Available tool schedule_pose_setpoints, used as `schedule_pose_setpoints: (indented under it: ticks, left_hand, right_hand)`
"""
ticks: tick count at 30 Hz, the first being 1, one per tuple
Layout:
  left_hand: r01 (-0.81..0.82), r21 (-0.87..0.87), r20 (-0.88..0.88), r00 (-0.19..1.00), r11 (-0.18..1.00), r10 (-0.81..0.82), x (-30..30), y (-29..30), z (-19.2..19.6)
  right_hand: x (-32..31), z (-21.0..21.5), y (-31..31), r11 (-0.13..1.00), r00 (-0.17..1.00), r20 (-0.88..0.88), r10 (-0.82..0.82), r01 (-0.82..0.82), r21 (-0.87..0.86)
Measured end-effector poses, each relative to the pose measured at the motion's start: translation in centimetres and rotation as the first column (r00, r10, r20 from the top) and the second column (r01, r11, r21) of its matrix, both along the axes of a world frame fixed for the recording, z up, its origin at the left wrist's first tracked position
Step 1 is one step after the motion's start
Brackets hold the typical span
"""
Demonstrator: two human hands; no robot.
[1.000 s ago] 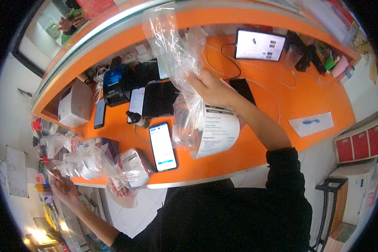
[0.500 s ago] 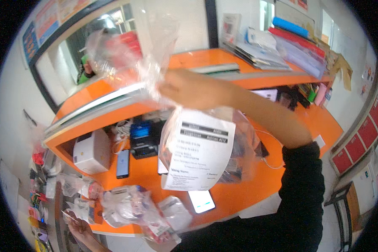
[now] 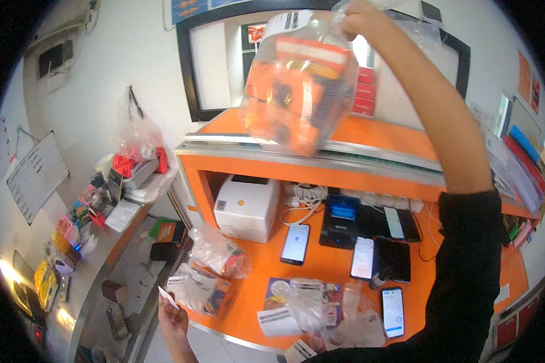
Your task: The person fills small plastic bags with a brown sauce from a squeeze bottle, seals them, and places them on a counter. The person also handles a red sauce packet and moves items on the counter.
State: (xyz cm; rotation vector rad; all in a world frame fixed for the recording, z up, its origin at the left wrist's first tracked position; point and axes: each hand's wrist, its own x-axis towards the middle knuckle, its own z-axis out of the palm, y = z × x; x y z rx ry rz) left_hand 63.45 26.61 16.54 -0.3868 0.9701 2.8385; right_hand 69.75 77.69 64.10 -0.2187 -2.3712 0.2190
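Observation:
My right hand is raised at the top, its fingers closed round the gathered neck of a clear plastic bag. Orange and dark packed items show through the plastic, blurred by motion. A white printed slip shows at the bag's upper part. The bag hangs in front of the orange counter ledge. Low at the left, my left hand pinches a small white paper. Near that hand, clear bags with goods lie on the orange desk.
A white label printer stands under the ledge, next to a black device and cables. Phones lie on the desk, with more bagged packages at its front. A cluttered side table runs along the left.
My right hand has raised the bag, and its slip no longer faces me. The view has turned left, showing more of the side table. My left hand remains low with the paper.

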Motion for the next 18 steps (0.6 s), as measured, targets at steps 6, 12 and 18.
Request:
schedule_pose_setpoints:
  ticks: [6,12,18]
  left_hand:
    - [0.199,0.048,-0.181,0.965,0.979,-0.187,-0.3,-5.1,-3.9]
    - [0.577,0.339,-0.215,0.816,0.743,-0.536,-0.9,-6.0,-5.4]
    - [-0.005,-0.044,0.003,1.000,0.999,0.005,2.3,-4.9,-2.6]
  right_hand:
    - [-10.4,-4.6,-1.1,0.483,0.863,-0.213,-0.458,0.443,0.755]
    - [-15.5,-7.6,9.8,0.744,0.746,-0.281,-0.604,0.654,0.138]
    - [-16.9,-15.2,-2.0,0.998,0.909,-0.416,0.007,-0.030,-0.048]
